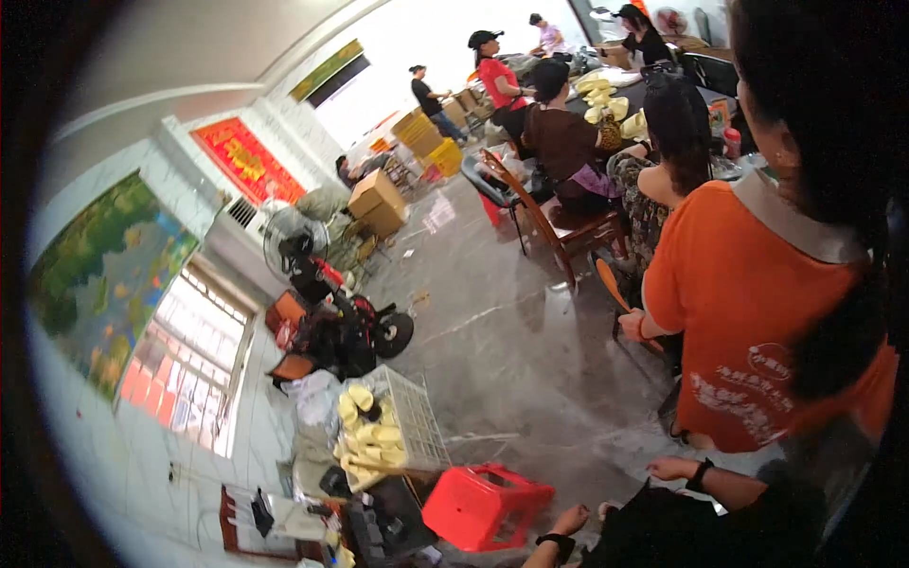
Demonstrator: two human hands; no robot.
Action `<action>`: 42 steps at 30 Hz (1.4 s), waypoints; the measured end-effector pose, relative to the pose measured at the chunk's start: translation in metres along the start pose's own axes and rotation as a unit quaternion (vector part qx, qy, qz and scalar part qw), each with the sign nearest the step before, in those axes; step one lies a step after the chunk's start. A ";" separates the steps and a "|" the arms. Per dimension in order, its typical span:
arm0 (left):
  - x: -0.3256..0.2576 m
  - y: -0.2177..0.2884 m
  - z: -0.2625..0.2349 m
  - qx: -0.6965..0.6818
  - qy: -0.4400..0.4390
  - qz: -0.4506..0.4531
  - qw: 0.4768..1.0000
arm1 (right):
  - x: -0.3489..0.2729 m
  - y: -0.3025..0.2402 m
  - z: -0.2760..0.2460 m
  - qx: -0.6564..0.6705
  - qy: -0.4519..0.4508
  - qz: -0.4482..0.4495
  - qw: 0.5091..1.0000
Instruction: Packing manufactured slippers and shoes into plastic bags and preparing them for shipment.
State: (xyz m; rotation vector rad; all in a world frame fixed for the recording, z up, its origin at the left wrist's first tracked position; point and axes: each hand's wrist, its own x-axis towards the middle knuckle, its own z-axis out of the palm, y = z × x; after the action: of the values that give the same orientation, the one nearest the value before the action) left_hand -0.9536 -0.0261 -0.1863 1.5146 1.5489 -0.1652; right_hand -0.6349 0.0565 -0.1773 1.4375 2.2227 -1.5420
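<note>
Both my hands are low in the picture and hold nothing. My left hand (570,520), with a black band on its wrist, rests at the edge of the dark cloth over my lap (663,530). My right hand (674,467), wearing a black watch, lies on the same dark cloth with its fingers loose. A red plastic stool (488,506) stands on the floor just left of my left hand. A person in an orange shirt (757,312) sits close on my right with their back to me.
A white wire basket (417,421) full of pale yellow pieces stands beyond the stool. A black and red scooter (346,331), a floor fan (289,237) and cardboard boxes (379,199) line the left side. Several people sit on wooden chairs (559,222) at a long table (606,95).
</note>
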 end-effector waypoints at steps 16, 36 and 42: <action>0.131 -0.209 -0.260 -0.068 0.308 0.076 0.946 | 0.264 -0.278 -0.263 0.081 0.126 -0.171 0.974; 0.494 -0.376 -0.720 -0.268 0.292 -0.110 0.912 | 0.662 -0.487 -0.578 0.180 0.149 -0.351 0.907; 0.580 -0.220 -0.929 -0.168 0.286 0.023 0.943 | 0.729 -0.464 -0.695 0.289 0.401 -0.186 0.849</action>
State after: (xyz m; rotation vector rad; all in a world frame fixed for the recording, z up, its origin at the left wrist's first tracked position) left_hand -1.4938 0.9512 -0.1656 1.3816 1.8666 0.5922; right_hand -1.0869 1.0304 0.1000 2.2679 2.7263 -2.1704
